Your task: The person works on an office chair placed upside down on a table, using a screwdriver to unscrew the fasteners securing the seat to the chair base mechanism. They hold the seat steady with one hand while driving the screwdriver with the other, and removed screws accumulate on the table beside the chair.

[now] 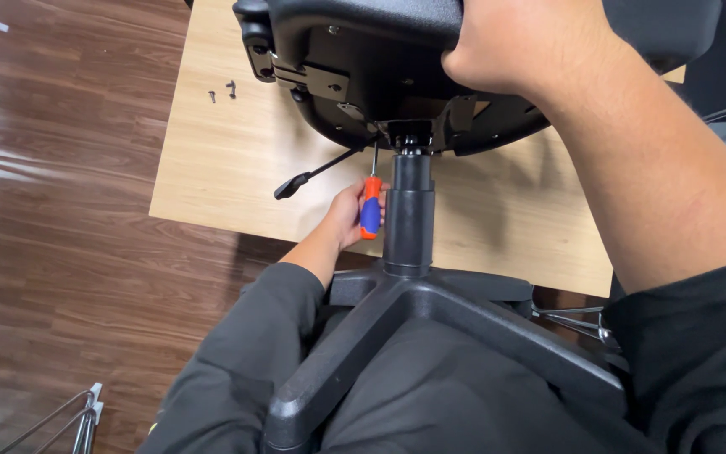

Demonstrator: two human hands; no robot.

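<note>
- Dark wood planks make up the floor [60,252] on our left, with thin metal rods [69,416] poking in at the bottom corner.
- Pale wood is the board [228,160] lying on that floor, and two small screws [222,90] rest on it near its upper left edge, well apart from our hands.
- A thin black lever [317,171] with a paddle tip slants out from under the seat, just left of and above our left hand.
- Our left hand [349,215], in a dark sleeve, is wrapped around the orange and blue handle of a screwdriver [370,202]; the fingers are closed tight round the handle, so the tool sits right inside the grip.
- The screwdriver stands upright, and its metal shaft rises out of the top of our fist to the underside of the seat, just beside the column.
- The black column [408,214] stands right next to the screwdriver handle, on its right; we cannot tell whether the knuckles touch it.
- Below the column, the black star-shaped base [380,336] spreads its legs across our lap.
- The black seat [363,59] lies above, underside facing us, with metal brackets showing.
- Our right hand [523,42] rests on the seat's upper edge, fingers curled over it and pressed against it, holding nothing else.
</note>
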